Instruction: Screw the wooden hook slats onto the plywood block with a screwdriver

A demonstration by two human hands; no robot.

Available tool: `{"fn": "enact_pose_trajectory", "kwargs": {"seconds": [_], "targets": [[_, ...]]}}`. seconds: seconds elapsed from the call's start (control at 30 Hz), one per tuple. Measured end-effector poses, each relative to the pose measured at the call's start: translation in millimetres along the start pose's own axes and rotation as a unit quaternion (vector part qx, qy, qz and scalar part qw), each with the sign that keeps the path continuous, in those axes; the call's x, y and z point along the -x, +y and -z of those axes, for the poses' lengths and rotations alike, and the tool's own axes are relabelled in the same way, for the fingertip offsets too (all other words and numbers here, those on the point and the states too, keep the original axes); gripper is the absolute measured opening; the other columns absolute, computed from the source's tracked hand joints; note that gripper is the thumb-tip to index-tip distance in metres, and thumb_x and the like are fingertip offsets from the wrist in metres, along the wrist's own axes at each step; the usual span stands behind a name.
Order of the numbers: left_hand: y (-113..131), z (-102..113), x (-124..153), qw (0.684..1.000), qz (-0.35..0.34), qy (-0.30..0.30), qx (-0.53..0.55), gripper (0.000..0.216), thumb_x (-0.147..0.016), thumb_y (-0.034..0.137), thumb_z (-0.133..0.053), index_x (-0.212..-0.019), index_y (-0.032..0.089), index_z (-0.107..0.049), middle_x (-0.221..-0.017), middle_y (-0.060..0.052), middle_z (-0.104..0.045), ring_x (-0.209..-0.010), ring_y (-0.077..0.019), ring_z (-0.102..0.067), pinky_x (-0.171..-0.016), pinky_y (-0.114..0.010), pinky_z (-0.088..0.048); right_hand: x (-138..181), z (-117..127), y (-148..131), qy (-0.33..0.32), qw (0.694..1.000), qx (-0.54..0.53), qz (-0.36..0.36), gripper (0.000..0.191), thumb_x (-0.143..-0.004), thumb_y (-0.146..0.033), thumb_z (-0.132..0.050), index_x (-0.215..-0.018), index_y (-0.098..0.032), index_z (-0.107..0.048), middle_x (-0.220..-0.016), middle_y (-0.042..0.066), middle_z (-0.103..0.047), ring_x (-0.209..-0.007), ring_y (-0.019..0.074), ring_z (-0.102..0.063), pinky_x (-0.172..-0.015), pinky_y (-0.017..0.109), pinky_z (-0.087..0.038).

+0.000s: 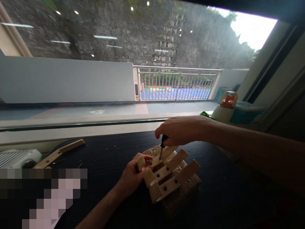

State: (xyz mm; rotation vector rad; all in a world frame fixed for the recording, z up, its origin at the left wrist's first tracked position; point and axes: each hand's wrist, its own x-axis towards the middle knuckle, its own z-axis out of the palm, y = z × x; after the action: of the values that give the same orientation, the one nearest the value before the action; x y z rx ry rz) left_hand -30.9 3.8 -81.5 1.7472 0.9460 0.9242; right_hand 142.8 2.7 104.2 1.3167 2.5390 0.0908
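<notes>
"What did the right hand (177, 130) hold?"
"A black-handled metal screwdriver (162, 149), gripped tip down against the farthest pale wooden strip (156, 161) of three."
"And the left hand (132, 171)?"
"Curled around that strip's thick end; all three lay across a rough brown block (194, 182) on the black table (100, 159)."

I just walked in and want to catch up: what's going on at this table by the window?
The right hand holds a screwdriver, its tip down on the farthest wooden piece of three set across a rough block. The left hand holds that piece's thick end. The two nearer pieces each show two dark spots, screws or holes. Another wooden piece lies off to the left.
</notes>
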Motion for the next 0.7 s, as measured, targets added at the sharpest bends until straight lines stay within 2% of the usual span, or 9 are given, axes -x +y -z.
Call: {"fn": "enact_pose_trajectory", "kwargs": {"seconds": [0.27,0.57,0.7], "targets": [[3.2,-0.8,1.3,1.000,0.017,-0.001,-0.003,0.020,-0.074,0.027,-0.062,-0.092,0.018,-0.062,-0.078,0.000,-0.057,-0.070,-0.0150,-0.053,-0.064,-0.024,-0.043,-0.3,1.1,0.9,-0.011,0.999,-0.037,0.028,0.025,-0.074,-0.010,-0.052,-0.088,-0.023,-0.068,-0.080,0.000,-0.067,-0.065,0.0142,-0.055,-0.059,0.028,-0.040],[1.8,-0.4,-0.5,1.000,0.016,-0.005,-0.008,0.021,-0.075,0.026,-0.060,-0.094,0.018,-0.061,-0.081,0.000,-0.054,-0.072,-0.0143,-0.052,-0.065,-0.023,-0.042,-4.6,-3.3,0.5,-0.034,0.999,-0.019,0.010,0.020,-0.079,-0.017,-0.049,-0.084,-0.019,-0.068,-0.076,0.004,-0.067,-0.063,0.0161,-0.056,-0.056,0.029,-0.039],[1.9,-0.1,0.7,1.000,0.012,-0.006,-0.003,0.022,-0.075,0.028,-0.060,-0.094,0.017,-0.062,-0.083,0.000,-0.053,-0.071,-0.0142,-0.051,-0.065,-0.023,-0.043,-2.5,-1.7,-1.6,-0.019,1.000,-0.017,-0.001,0.019,-0.079,-0.022,-0.051,-0.088,-0.020,-0.067,-0.078,0.005,-0.067,-0.064,0.0176,-0.056,-0.054,0.030,-0.039]]}}
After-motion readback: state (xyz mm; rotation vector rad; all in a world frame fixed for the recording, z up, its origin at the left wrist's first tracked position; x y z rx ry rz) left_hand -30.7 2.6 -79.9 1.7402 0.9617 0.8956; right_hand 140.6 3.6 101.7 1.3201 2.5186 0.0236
